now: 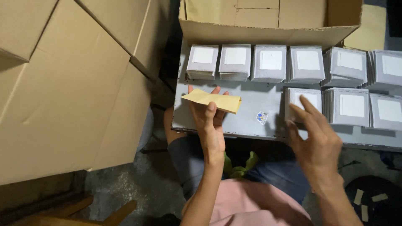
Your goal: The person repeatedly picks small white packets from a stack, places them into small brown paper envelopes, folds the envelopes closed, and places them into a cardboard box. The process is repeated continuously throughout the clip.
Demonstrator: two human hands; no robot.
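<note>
Gripping a yellow envelope (212,101), left hand (210,125); right hand (316,138) open, touching grey stack (302,104).

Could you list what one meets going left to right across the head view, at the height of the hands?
Large cardboard box → tan paper strip held in the left hand → small round sticker → right hand at a grey stack → two further grey stacks.

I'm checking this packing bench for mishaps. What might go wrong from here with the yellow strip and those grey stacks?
1. The right hand reaches the front-row stack fingers first; a nudge might fan or topple its sheets.
2. The left hand pinches the yellow folded strip only at one spot, so it might slip or crease.
3. That stack sits near the grey table edge; pieces might fall off.
</note>
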